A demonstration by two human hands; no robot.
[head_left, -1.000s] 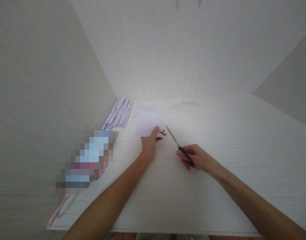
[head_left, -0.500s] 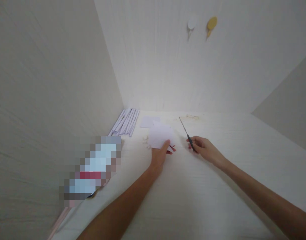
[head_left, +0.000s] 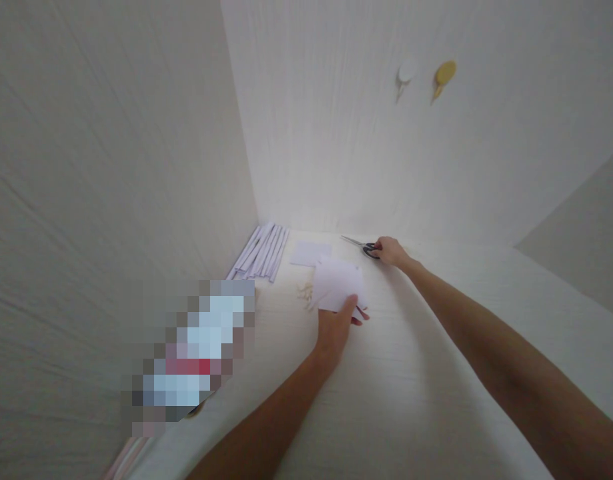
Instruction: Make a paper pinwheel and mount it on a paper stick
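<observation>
My left hand (head_left: 339, 323) grips a white paper piece (head_left: 339, 283) by its near edge, thumb on top and fingers underneath. Small slits or notches show near the paper's corners. At the back of the table, my right hand (head_left: 389, 251) has its fingers closed on the black handles of a pair of scissors (head_left: 367, 249), whose blades point left. The scissors lie at or close to the table surface. Beyond the held paper lies a flat white paper sheet (head_left: 306, 253). Just left of the held paper are small pale curled bits (head_left: 305, 292).
Several rolled white paper tubes (head_left: 263, 252) lie in the back left corner. A blurred-out upright object (head_left: 201, 347) leans by the left wall. Two hooks, one white (head_left: 405, 72) and one yellow (head_left: 445, 73), are fixed to the back wall (head_left: 331, 133).
My right hand has carried the scissors back toward the wall, and their blades have turned from pointing away to pointing left. My left hand still holds the paper. The view has shifted slightly.
</observation>
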